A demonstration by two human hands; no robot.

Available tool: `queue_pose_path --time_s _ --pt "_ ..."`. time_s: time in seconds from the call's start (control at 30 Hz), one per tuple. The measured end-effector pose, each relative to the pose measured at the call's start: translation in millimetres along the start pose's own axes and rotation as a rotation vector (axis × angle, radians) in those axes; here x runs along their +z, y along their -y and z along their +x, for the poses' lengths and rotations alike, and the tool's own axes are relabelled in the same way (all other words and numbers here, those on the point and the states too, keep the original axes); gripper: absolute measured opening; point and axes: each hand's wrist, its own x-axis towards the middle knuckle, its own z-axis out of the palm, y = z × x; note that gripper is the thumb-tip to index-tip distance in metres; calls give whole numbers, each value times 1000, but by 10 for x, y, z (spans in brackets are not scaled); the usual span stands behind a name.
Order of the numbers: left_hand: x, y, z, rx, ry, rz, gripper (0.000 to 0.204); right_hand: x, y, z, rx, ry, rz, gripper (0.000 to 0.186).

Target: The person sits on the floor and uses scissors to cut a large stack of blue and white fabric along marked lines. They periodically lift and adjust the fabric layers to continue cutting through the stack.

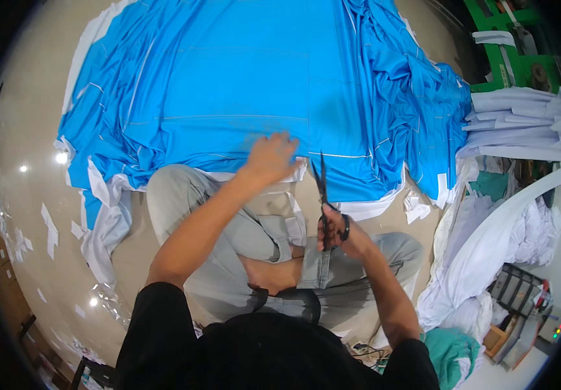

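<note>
A wide spread of bright blue fabric with pale seam lines covers the floor ahead of me, bunched into folds at both sides. My left hand is over its near edge, next to a white strip of cloth. Motion smears the fingers, so whether they grip the fabric cannot be made out. In my right hand is a pair of black scissors, its blades pointing away from me towards the blue fabric's near edge. The fingers are wrapped round the scissor handles above my right leg.
I sit cross-legged on a beige floor with white scraps lying at left. A stack of folded white cloth and heaped white fabric line the right side. A green machine stands at far right, and a green bundle lies near right.
</note>
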Motion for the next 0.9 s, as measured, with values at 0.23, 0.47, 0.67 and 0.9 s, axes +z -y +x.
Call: queue_pose_path --time_s 0.23,0.47,0.67,0.9 --pt "340 -99 -447 143 104 280 63 150 -119 163 -18 -27 -119 59" --pt "181 -215 -482 173 287 196 56 248 -183 372 -116 -81 -157 54" --pt "154 -294 -586 116 397 194 52 307 -199 662 -140 -154 -150 52" --pt "105 -288 -580 150 403 227 52 312 -193 734 -180 -202 -246 51"
